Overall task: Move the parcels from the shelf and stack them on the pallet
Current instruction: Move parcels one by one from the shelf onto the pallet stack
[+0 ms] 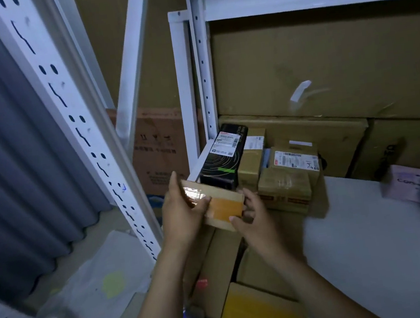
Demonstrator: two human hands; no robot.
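— Where is the small parcel point(223, 206) held?

— At the left end of the shelf point(371, 217), just before the black box point(226, 156) at twelve o'clock. It is gripped at both ends: the fingers point(200, 206) of the left hand point(181, 216) are wrapped over the nine o'clock end, and the right hand point(251, 220) is curled round the four o'clock corner.

— How is it best carried off?

— A two-handed grip is advised, with the parcel held level and drawn toward six o'clock, clear of the white upright point(88, 137) at ten o'clock. The pallet is not seen.
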